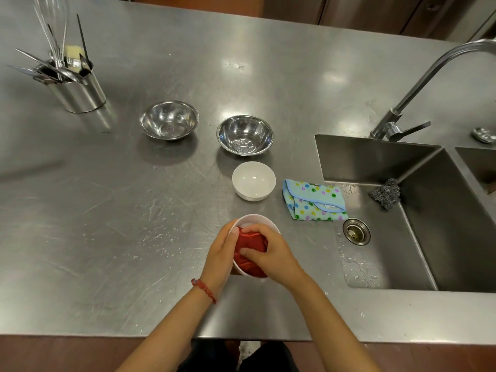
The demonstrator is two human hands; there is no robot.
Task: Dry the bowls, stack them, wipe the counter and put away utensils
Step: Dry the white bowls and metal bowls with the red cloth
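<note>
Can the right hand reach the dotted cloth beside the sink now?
Probably yes, once freed: the right hand presses a red cloth inside a white bowl, and nothing lies between it and the dotted cloth.

White bowl (257, 221) tilted at 6 o'clock, red cloth (251, 249) bunched inside, second white bowl (254, 180) upright at centre, two wet steel bowls (169, 120) (245, 135) at 11 and 12 o'clock, utensil holder (77, 87) full at 10 o'clock, droplets on worktop (107, 210).
</note>
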